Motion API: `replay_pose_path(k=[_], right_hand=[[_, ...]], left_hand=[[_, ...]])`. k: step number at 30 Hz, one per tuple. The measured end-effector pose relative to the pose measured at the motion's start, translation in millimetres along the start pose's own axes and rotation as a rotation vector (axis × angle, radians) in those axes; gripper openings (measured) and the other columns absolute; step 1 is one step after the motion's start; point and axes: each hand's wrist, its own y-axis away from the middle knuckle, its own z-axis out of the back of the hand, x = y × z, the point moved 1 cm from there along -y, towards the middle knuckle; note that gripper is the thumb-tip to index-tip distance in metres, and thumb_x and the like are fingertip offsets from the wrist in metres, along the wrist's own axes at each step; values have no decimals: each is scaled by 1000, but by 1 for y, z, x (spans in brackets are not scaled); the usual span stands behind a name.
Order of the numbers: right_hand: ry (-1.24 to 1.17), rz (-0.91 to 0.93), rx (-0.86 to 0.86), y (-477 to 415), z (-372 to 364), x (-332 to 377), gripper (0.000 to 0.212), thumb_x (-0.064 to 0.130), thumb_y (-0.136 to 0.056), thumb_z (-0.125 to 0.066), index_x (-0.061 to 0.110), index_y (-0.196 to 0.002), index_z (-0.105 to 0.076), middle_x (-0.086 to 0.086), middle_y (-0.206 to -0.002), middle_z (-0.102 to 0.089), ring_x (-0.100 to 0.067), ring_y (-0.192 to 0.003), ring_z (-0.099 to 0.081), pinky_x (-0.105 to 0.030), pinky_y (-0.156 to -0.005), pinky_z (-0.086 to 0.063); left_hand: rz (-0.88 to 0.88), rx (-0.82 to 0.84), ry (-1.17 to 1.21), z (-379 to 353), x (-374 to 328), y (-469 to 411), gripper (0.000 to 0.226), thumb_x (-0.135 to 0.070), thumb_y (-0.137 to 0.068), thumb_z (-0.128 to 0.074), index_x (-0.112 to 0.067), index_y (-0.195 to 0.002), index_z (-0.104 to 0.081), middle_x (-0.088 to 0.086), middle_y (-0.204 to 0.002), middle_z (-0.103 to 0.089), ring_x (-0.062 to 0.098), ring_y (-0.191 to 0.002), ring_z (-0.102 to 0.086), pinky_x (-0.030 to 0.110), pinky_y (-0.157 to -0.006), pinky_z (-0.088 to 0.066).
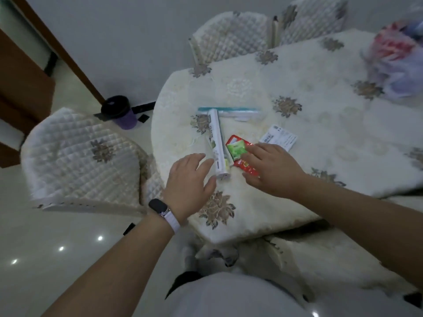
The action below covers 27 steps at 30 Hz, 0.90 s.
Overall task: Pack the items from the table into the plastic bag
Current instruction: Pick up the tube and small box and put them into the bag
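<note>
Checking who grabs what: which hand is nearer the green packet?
Right. The right hand has its fingertips at the edge of the green packet. The left hand is on the other side of the white tube, apart from the packet.

Tube point(217, 138) left of sachets point(237, 151); plastic bag point(239, 113) behind; slip point(279, 138) right.

Single head-worn wide-angle view, looking forward and steeply down, close above table point(320, 124).
</note>
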Motion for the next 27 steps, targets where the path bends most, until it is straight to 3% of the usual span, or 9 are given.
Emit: replay_pose_path(k=[5, 10, 13, 16, 19, 22, 24, 27], right_hand=[[49, -119, 76, -12, -34, -27, 51, 46, -85, -48, 13, -122, -65, -10, -126, -63, -33, -115, -59, -42, -90, -47], [26, -322, 159, -33, -68, -36, 53, 48, -89, -45, 13, -124, -62, -11, -131, -60, -32, -115, -58, -43, -90, -47], [21, -451, 171, -40, -85, -47, 52, 45, -85, -53, 12, -123, -62, -10, -127, -62, -33, -112, -59, -42, -88, -48], [21, -586, 156, -43, -95, -65, 53, 42, -86, -59, 10, -128, -57, -14, -130, -58, -35, -117, -55, -45, -91, -46], [5, -680, 148, -43, -102, -90, 61, 46, -88, -58, 9, -135, -49, -18, -140, -50, -36, -125, -48, -47, -97, -42], [-56, -736, 153, -48, -109, -121, 71, 51, -89, -56, 8, -144, -39, -18, -150, -38, -36, -135, -37, -48, -105, -35], [-120, -785, 165, -51, -113, -143, 80, 55, -87, -57, 10, -148, -31, -17, -154, -31, -34, -140, -30, -48, -109, -31], [-235, -814, 246, -57, -117, -169, 98, 64, -80, -63, 11, -152, -21, -14, -156, -27, -32, -141, -28, -47, -111, -32]], left_hand=[[-94, 30, 59, -46, 25, -61, 36, -30, -83, -63, -10, -112, -68, 15, -114, -66, 34, -104, -62, 44, -83, -50], [-86, 139, 113, -91, 58, -106, 43, -35, -85, -62, -7, -117, -65, 18, -118, -64, 38, -108, -59, 48, -85, -52], [-31, 249, 156, -110, 66, -130, 54, -42, -87, -58, -7, -129, -55, 17, -127, -57, 37, -116, -54, 47, -91, -48], [102, 420, 161, -126, 66, -144, 76, -54, -90, -51, -9, -148, -30, 14, -147, -38, 33, -130, -41, 46, -100, -42], [185, 449, 198, -133, 61, -151, 89, -61, -86, -53, -9, -151, -21, 15, -152, -27, 33, -133, -40, 45, -98, -46], [313, 474, 222, -136, 57, -154, 97, -63, -81, -60, -7, -150, -20, 17, -143, -38, 33, -123, -49, 44, -91, -50], [428, 519, 311, -138, 53, -154, 95, -67, -74, -61, -11, -143, -29, 14, -122, -55, 30, -99, -63, 44, -78, -56], [560, 527, 451, -138, 47, -152, 78, -64, -67, -63, -16, -125, -41, 8, -98, -61, 23, -74, -65, 41, -62, -58]])
